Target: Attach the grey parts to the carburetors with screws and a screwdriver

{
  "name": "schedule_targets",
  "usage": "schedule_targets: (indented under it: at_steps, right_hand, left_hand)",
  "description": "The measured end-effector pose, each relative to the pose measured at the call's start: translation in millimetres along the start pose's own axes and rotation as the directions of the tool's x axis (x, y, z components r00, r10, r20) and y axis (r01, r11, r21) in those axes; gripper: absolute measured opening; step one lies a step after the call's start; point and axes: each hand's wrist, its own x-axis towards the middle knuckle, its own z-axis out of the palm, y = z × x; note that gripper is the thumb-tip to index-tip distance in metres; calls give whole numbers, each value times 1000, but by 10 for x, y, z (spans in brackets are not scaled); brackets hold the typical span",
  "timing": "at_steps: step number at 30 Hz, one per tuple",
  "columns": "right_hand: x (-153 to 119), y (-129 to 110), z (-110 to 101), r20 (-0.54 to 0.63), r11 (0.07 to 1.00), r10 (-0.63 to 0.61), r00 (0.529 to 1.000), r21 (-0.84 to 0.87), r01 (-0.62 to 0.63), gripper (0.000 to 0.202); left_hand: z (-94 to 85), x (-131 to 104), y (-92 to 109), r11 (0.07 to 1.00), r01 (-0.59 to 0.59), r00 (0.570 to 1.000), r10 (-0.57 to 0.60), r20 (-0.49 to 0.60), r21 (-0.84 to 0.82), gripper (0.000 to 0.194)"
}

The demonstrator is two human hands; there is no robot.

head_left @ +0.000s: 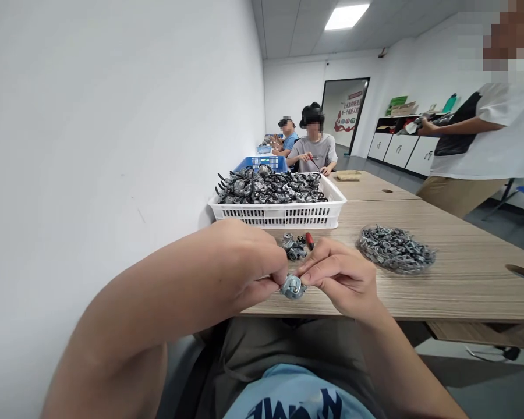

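Between my two hands, just above the table's near edge, is a small silver-grey metal part (293,287) with a rounded face. My left hand (248,265) pinches it from the left, its fingertips partly hidden behind the hand. From the right, the thumb and fingers of my right hand (343,273) close on the part's upper edge. Just beyond lie several similar metal and black parts (293,247) in a loose group. Beside them rests a tool with a red handle (310,241), mostly hidden behind my right hand.
A white basket (275,216) heaped with grey and black parts stands ahead, a blue crate (262,162) behind it. On the right is a clear round tray (397,267) of small metal parts. A wall borders the left. Two people sit farther back; another stands at right.
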Motion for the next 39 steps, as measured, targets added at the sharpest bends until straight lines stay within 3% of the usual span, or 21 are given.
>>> schedule_targets:
  at_steps: [3,11,18,23,30,35,39]
  right_hand:
    - [-7,-13,10,-4,1000,4,1000,3,-4,26]
    - [-22,-62,39,-3,999,2,1000,-32,-2,26]
    - [-43,-98,63,-20,1000,3,1000,-29,-3,28]
    - [-63,-156,118,-48,999,6,999,-48,-8,30]
    - [-67,-219,172,-120,999,26,992,-42,-31,28]
    - [-43,-267,183,-142,998,53,988,-12,-55,28]
    - [-52,-302,203,-150,997,81,985,13,-80,25]
  left_hand:
    - [0,26,34,999,-41,997,41,67,8,22]
    - [35,54,142,998,-29,998,26,65,53,32]
    - [11,20,230,991,1,994,-16,110,133,29]
    - [-53,-31,286,990,71,994,-81,78,119,19]
    - [-81,-150,177,984,112,994,-112,4,-137,5]
    - [-40,-190,165,885,228,969,-246,8,-405,10]
    - [6,-220,181,832,253,958,-287,8,-494,7]
